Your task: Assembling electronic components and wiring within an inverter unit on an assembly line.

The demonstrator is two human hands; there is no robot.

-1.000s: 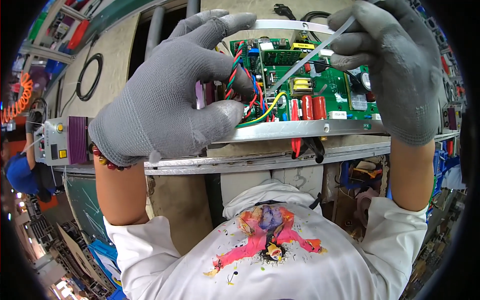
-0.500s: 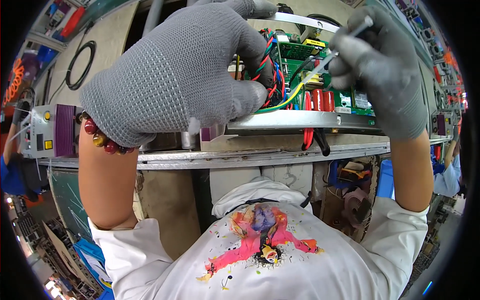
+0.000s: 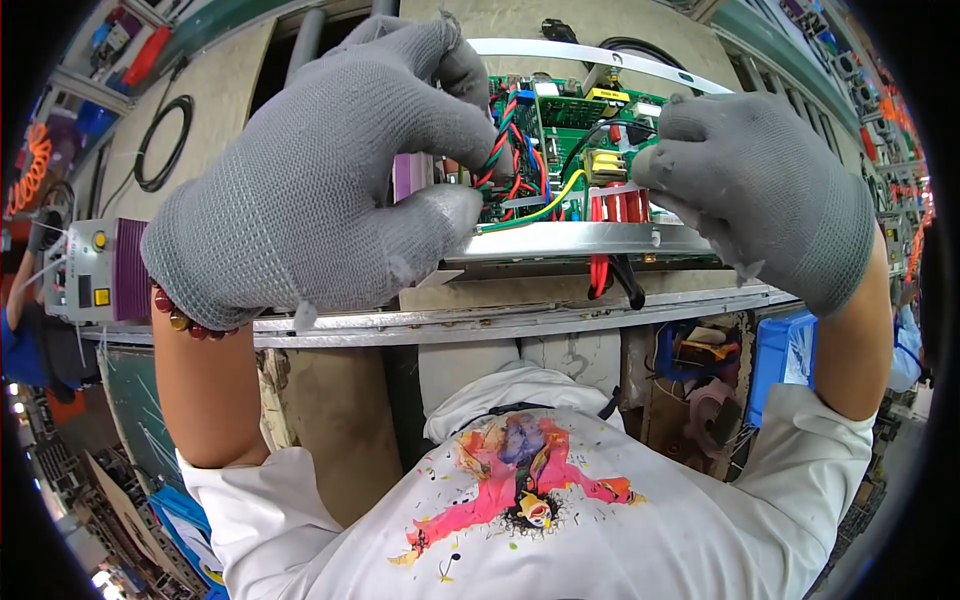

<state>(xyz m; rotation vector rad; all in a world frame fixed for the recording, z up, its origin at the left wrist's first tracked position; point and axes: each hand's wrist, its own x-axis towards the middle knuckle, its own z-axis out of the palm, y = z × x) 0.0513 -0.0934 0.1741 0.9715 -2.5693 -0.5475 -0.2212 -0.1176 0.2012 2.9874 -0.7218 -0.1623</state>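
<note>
My gloved left hand is closed round a bundle of twisted red, green and black wires at the left part of an open metal chassis. Thumb and forefinger press on either side of the bundle. From the wires a thin whitish cable tie runs rightward to my gloved right hand, whose fingers are pinched together on its end. Under the tie lie a green circuit board, red cylindrical parts and a yellow-green wire. The left fingertips are partly hidden behind the wires.
A purple-sided metal unit stands at the left of the bench. Behind it lies a coiled black cable. Red and black leads hang over the chassis's near rail. Below the bench edge on the right sits a blue bin.
My right hand has come down and outward to the right, and the cable tie now lies lower, nearly level across the board. My left hand, the wires and the chassis have shifted slightly left.
</note>
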